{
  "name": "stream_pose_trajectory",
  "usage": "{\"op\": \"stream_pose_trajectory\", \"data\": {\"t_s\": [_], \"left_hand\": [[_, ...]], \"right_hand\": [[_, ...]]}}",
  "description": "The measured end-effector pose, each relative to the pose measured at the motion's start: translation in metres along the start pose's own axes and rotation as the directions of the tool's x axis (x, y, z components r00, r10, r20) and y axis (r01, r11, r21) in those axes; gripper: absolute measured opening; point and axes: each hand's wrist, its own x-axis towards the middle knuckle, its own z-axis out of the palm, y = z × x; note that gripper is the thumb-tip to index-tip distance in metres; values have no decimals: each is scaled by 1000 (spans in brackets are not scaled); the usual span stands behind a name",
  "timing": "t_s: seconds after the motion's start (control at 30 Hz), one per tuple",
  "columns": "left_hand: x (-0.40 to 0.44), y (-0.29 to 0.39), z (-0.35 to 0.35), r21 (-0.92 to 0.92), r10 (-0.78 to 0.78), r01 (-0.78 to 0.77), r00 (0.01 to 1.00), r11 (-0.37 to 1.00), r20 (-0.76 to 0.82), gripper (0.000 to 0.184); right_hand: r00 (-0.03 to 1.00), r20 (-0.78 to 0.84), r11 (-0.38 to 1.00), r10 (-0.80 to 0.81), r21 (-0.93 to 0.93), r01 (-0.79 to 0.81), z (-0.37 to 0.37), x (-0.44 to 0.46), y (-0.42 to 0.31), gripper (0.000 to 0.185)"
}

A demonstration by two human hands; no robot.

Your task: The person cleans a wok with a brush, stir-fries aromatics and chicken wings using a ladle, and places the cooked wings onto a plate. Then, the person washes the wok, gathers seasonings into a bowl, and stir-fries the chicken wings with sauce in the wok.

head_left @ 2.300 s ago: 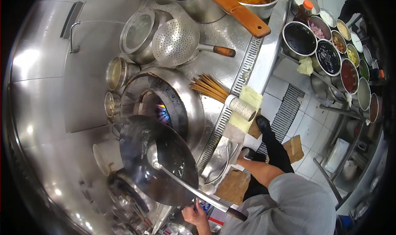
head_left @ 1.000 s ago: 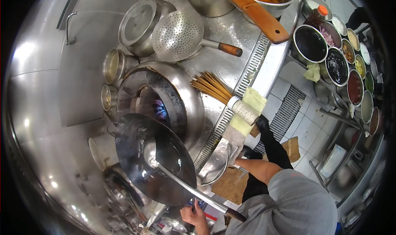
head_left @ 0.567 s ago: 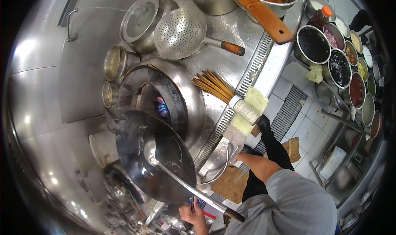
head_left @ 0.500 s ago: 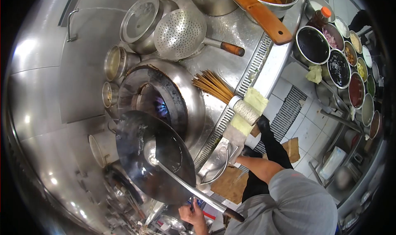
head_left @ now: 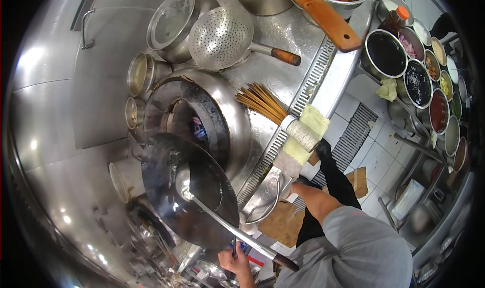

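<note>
My left hand (head_left: 233, 260) is closed round the handle of a black wok (head_left: 166, 202), at the bottom of the head view. The wok is tilted and covers the lower part of the burner opening. A ladle (head_left: 230, 229) rests in it, its bowl against the wok's inner surface and its dark grip sticking out past the rim. My right forearm (head_left: 316, 199) reaches toward the stove's front edge, beside a steel piece with a curved rod (head_left: 273, 207). The fingers of my right hand are hidden there. Inside the burner (head_left: 194, 106) shows a small blue-violet flame.
A bamboo brush (head_left: 268, 108) lies on folded yellow cloths (head_left: 316, 121) by the drain grate. Past the burner stand a perforated strainer (head_left: 220, 37) and a lidded pot (head_left: 172, 22). An orange-brown wooden handle (head_left: 328, 25) juts over the edge. Several seasoning bowls (head_left: 386, 50) line the right.
The burner flame looks smaller and less bright. My right arm has shifted slightly to the right. The wok, the ladle and my left hand stay nearly in place.
</note>
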Motion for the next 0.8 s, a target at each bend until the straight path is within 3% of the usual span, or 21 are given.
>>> {"op": "stream_pose_trajectory", "data": {"t_s": [0.33, 0.8], "left_hand": [[1, 2, 1, 5, -5, 5, 1000, 1000, 4, 35], [2, 5, 0, -18, -63, 63, 998, 998, 9, 37]], "right_hand": [[999, 20, 1000, -26, -10, 26, 31, 13, -6, 38], [999, 24, 999, -47, -14, 48, 20, 14, -6, 36]]}}
